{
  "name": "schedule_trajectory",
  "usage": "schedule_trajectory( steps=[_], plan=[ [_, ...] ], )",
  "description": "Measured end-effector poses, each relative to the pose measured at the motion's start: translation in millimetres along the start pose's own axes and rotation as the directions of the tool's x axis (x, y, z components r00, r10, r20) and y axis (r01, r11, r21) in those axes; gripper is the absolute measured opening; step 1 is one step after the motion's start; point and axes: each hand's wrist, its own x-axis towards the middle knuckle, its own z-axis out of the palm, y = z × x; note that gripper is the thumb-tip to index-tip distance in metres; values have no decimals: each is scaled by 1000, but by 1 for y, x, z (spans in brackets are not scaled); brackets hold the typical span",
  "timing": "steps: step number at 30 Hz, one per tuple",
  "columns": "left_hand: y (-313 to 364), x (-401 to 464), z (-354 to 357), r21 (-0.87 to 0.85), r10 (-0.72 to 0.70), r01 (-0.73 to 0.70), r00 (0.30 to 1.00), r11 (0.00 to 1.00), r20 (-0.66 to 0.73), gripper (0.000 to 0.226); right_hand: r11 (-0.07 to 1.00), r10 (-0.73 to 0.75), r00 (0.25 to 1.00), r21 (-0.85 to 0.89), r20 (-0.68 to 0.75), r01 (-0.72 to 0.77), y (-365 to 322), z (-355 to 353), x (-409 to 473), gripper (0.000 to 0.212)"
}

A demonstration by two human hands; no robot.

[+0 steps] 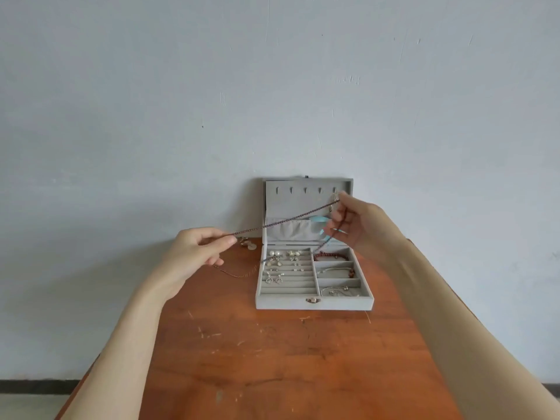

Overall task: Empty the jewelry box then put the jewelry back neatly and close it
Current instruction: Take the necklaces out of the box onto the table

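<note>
My left hand (194,253) pinches one end of a dark chain necklace (281,223) between thumb and fingers; my right hand (351,225) pinches the other end up near the lid's hooks, so the chain runs taut across the front of the open lid. A further length drops from my right grip toward the tray; where it ends I cannot tell. The grey jewelry box (313,304) stands open at the far edge of the wooden tabletop (272,359), lid upright against the wall. Its left compartment of ring rolls holds earrings (283,262), small and hard to tell apart. The right compartments hold a red bead bracelet (330,255) at the back and silvery bracelets (336,271) in the two nearer ones, detail blurred. A pale blue ribbon (321,221) shows at the lid pocket, partly hidden by my right hand. Left of the box, a thin chain (239,273) lies on the tabletop, partly covered by my left hand, with a small pendant-like piece (249,244) beyond it, unclear
</note>
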Motion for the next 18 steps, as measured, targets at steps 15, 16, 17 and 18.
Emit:
schedule_trajectory(
  steps=[15,16,17,18],
  plan=[
    [-77,11,-60,-155,-202,154,909,976,-366,8,811,122,989,-566,-85,-149,83,51,34,8],
    [-81,15,-64,-160,-206,156,904,975,-376,7,793,111,988,-589,-108,-154,88,57,41,6],
    [-85,20,-69,-161,-207,155,900,975,-384,7,776,97,987,-611,-127,-155,93,62,49,9],
    [-90,26,-74,-156,-206,156,895,975,-395,7,757,80,987,-635,-142,-153,98,67,57,11]
  ],
)
